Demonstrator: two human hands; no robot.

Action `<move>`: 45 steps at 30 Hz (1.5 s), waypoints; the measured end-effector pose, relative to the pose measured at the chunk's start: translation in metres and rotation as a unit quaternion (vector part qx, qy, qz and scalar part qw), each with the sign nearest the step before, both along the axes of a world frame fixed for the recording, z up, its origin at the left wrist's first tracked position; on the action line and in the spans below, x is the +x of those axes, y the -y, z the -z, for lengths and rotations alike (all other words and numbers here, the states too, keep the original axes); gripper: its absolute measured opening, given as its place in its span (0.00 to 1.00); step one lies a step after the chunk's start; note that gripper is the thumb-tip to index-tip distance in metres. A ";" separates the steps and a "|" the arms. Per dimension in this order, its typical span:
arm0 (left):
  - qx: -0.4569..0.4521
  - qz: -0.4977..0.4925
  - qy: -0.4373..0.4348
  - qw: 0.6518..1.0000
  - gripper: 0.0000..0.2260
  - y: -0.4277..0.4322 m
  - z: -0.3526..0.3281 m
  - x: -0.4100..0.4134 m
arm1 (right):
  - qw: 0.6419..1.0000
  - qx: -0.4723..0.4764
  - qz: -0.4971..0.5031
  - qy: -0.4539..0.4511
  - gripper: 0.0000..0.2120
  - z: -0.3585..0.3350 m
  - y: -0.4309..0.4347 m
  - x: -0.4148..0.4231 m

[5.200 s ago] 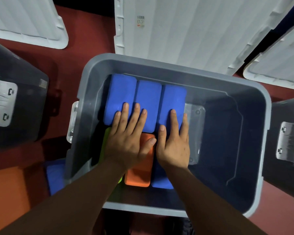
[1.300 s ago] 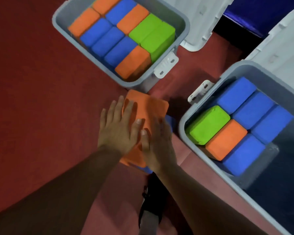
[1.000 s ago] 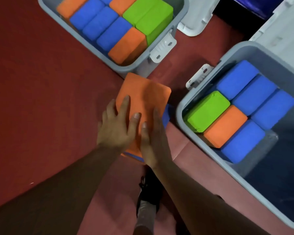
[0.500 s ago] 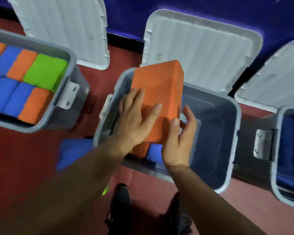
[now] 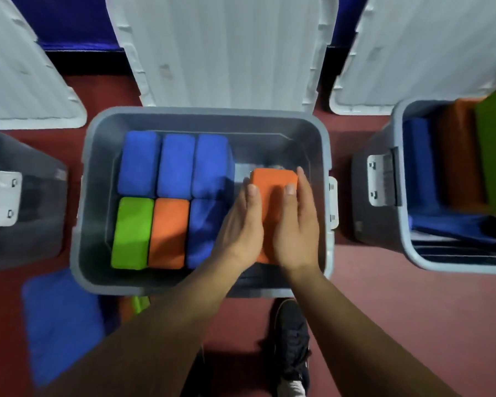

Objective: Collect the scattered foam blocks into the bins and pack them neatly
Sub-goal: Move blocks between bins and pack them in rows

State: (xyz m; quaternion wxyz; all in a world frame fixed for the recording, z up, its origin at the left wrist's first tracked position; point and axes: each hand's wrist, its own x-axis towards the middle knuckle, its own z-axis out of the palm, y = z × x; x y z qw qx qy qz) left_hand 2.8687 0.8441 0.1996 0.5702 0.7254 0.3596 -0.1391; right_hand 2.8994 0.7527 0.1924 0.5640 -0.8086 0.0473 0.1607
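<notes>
In the middle bin, right side: orange block gripped two-handed.
Lies just right of the packed blocks, left hand and right hand clasping its flanks, thumbs on top.

cam: head, one view | mount: on the person's head, above the middle bin | facing: forward and steeply down onto the floor | range: close, the bin fills the centre | field: wide-angle, left bin and right bin cut by the frame edges
</notes>
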 end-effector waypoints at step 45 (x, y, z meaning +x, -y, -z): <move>0.538 0.131 0.061 0.830 0.26 -0.094 0.132 0.029 | 0.968 -0.228 -0.059 -0.092 0.34 0.111 -0.094 0.090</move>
